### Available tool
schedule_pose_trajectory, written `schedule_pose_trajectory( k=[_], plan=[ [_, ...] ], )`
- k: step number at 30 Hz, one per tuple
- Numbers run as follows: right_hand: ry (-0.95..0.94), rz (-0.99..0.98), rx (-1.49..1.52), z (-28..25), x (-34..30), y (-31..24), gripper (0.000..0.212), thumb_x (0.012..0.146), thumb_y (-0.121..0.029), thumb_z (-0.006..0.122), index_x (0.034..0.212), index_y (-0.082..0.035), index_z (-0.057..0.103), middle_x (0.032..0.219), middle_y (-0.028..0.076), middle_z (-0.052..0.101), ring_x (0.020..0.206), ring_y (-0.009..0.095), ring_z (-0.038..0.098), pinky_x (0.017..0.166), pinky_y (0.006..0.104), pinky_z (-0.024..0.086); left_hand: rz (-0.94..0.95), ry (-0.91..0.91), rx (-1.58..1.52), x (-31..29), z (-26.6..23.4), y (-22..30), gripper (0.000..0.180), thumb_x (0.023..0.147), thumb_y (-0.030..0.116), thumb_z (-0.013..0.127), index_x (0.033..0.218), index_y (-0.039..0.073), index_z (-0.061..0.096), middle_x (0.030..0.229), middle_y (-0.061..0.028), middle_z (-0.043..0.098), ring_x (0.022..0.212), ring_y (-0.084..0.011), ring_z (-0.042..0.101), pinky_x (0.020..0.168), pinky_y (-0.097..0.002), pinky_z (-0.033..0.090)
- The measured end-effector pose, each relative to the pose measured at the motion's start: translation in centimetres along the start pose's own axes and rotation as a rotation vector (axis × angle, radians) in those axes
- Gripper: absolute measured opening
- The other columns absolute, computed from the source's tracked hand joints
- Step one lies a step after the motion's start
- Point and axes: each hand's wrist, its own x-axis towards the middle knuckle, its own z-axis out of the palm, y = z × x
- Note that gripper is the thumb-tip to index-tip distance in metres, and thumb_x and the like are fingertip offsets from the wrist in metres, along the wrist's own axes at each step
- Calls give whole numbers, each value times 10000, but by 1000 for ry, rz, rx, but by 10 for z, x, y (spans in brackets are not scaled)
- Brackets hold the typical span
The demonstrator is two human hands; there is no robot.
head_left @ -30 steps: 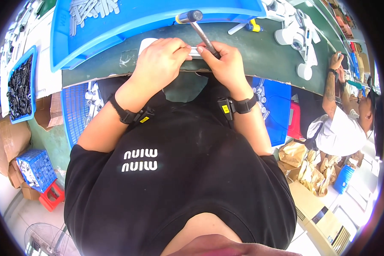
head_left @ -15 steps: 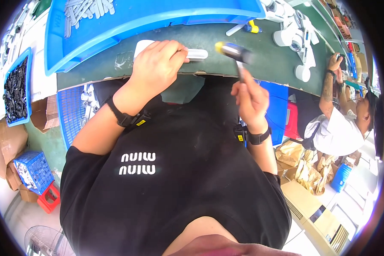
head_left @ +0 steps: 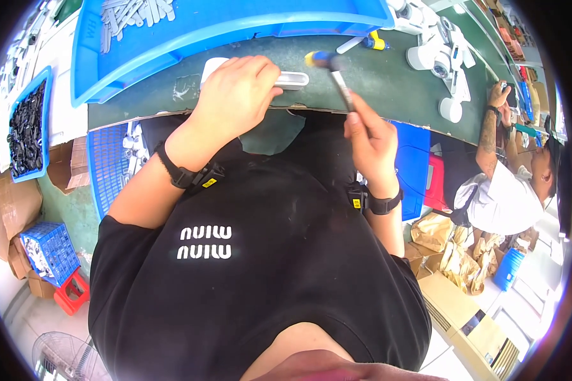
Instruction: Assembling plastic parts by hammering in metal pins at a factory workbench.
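Note:
My left hand [head_left: 240,89] is closed over a white plastic part [head_left: 292,79] on the green worktop; its rounded arm sticks out to the right of my fingers, and a wider white end shows on the left. The middle of the part is hidden under the hand. With my right hand [head_left: 374,143] I grip the handle of a small hammer [head_left: 342,86]. The hammer's head, yellow at one end and dark at the other, is raised just right of the part and looks blurred.
A large blue tray [head_left: 235,39] with grey strips spans the back of the worktop [head_left: 362,76]. A yellow-and-blue bottle [head_left: 377,41] and several white housings [head_left: 448,57] lie back right. Black pieces fill a blue bin [head_left: 28,127] at left. Another person [head_left: 499,190] works at right.
The hammer has swung leftward and slightly up, its head now closer to the white part. My left hand stays on the part, shifting very little.

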Motion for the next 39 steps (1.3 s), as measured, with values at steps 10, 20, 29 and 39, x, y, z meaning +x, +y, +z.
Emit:
schedule_pose_trajectory(
  k=[10,20,29,39],
  plan=[
    [132,190,470,11,-15,33,380,1126,-156,617,1493,-63,653,793,-27,634,635,26,504,567,198,413,244,-206,-61,8,-19,23,314,845,5,678,1137,87,760,1337,-116,664,1273,-324,621,1102,-427,483],
    [-5,107,295,5,-12,32,384,1103,-94,613,1481,-61,668,792,-12,669,649,44,549,594,229,457,-99,96,-149,-15,9,-10,235,935,62,773,1159,4,732,1207,-158,740,1066,-387,729,906,-437,613],
    [89,-117,153,2,1,4,415,1085,-54,613,1499,-49,642,771,31,675,607,97,589,635,267,510,-18,229,-167,-22,30,-14,277,890,-49,767,1162,-4,730,1066,-144,712,929,-343,709,788,-412,602],
    [121,-85,22,11,5,-4,422,1039,-15,638,1457,-47,680,731,40,659,626,117,606,635,274,509,-16,278,-178,-24,36,-14,316,835,-124,761,1130,-17,728,1049,-147,705,930,-339,705,766,-404,592]
  ],
)
